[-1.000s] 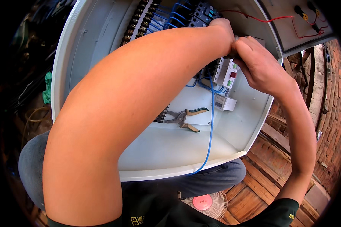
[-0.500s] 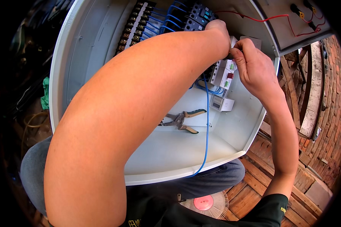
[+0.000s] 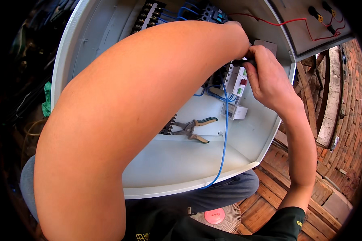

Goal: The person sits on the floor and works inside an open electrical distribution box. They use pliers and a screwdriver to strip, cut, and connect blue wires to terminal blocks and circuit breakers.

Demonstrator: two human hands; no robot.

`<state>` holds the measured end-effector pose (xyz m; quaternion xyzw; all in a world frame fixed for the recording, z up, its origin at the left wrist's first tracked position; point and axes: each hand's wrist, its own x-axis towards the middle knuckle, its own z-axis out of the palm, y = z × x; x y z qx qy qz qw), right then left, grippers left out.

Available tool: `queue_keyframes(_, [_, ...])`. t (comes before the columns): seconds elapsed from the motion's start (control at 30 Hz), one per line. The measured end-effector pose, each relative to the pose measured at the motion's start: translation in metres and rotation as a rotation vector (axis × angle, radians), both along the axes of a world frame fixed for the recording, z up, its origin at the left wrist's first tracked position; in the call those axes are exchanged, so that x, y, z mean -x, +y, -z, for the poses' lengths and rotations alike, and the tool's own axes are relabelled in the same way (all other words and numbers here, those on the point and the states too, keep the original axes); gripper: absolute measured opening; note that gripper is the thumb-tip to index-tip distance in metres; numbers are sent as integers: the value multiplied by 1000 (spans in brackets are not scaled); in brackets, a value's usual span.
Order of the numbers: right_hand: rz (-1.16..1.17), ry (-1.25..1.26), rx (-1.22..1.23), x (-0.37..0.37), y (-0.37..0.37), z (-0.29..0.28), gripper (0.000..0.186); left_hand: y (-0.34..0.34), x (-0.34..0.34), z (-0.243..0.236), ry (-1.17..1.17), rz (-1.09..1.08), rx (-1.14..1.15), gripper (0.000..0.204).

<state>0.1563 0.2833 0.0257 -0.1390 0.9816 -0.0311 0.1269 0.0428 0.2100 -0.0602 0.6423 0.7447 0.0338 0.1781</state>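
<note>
My right hand is closed, thumb against fingers, on something dark that shows only as a short piece at the fingertips. Close beside it, my left hand reaches over the components; the wrist and forearm hide its fingers. Just below both hands are white circuit breakers with a red part and green marks. A blue wire runs from near them down over the front rim of the grey metal cabinet. Cable pliers with green and tan handles lie on the cabinet's inner surface.
A terminal strip and dark contactors with blue wires sit at the top. A red wire runs to the open door. A small grey-white box lies below the breakers. A fan stands on the wooden floor beneath.
My left forearm has shifted up and left, covering more of the terminal strip. My right hand has moved slightly down, and the blue wire has swung a little right.
</note>
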Motion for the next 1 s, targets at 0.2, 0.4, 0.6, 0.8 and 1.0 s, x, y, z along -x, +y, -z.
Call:
queue_keyframes(0.2, [76,44,-73,-1,-8,-2,22,14,12,8,34,98,21,33])
queue_keyframes(0.4, [56,104,-30,-2,-11,3,21,10,4,5,-48,-31,-9,34])
queue_keyframes(0.6, [186,61,-66,-3,-8,7,22,0,7,-7,-25,33,17,33])
queue_keyframes(0.8, [219,87,22,-2,-9,6,23,6,6,1,59,63,89,33])
queue_keyframes(1.0, [182,118,19,-4,-10,8,25,11,4,3,6,-22,81,36])
